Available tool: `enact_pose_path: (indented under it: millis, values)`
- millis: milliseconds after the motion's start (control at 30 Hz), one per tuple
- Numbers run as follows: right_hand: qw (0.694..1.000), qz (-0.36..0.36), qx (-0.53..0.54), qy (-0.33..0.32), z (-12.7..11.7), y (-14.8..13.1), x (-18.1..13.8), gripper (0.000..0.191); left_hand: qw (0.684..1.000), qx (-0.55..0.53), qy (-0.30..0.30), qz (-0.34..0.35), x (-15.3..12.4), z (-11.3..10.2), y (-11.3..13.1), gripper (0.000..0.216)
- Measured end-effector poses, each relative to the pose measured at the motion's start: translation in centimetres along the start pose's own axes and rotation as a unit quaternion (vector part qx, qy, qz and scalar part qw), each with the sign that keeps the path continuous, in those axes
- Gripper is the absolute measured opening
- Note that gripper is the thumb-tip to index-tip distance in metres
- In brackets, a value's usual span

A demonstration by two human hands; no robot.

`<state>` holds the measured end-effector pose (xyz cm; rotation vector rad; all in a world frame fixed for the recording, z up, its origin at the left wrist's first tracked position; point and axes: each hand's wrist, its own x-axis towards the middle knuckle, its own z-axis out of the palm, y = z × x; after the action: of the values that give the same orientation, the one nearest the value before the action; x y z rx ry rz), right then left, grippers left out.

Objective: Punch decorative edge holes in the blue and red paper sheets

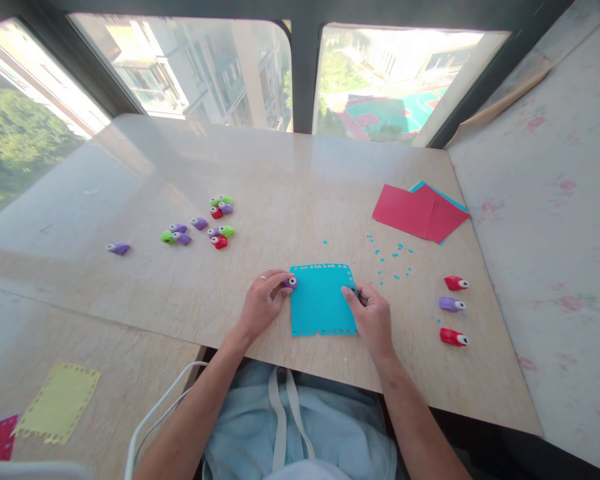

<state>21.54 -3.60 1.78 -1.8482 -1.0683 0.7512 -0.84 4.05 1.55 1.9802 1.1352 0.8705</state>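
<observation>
Bright windows (183,73) along the far side, pale table (290,180) below, and at its near edge, around the middle, lies one blue sheet (323,300)! Left hand (265,300) pinches a purple punch (291,283) against the sheet's left edge, towards the far corner; right hand (375,317) clasps the right edge, thumb on top. Danger here: if the left grip tilts, a hole could land crooked; if the right grip slackens, the sheet might skew, or tear where holes crowd. And the count: eleven loose punches (199,224) left, three more punches (451,305) right, one in hand, fifteen! One yellow sheet (63,400), near left. Far right, red and blue cards (405,213) overlap (how many, I cannot tell), and blue chips (395,255) scatter nearer, too tiny to count.
</observation>
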Motion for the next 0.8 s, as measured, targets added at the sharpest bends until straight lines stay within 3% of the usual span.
enact_pose_path:
  millis: [267,600,800]
  values:
    - [1.0,0.005,-0.004,0.002,0.0,0.0,0.0,0.035,1.0,0.001,-0.013,-0.018,0.1,-0.4,0.7,0.021]
    - [1.0,0.015,0.012,0.015,0.0,0.0,0.0,0.037,0.988,-0.033,0.018,-0.148,1.1,-2.1,1.1,0.025]
    - [1.0,0.015,0.012,0.018,0.0,-0.1,0.0,0.036,0.984,-0.043,0.006,-0.175,1.2,-2.7,0.8,0.024]
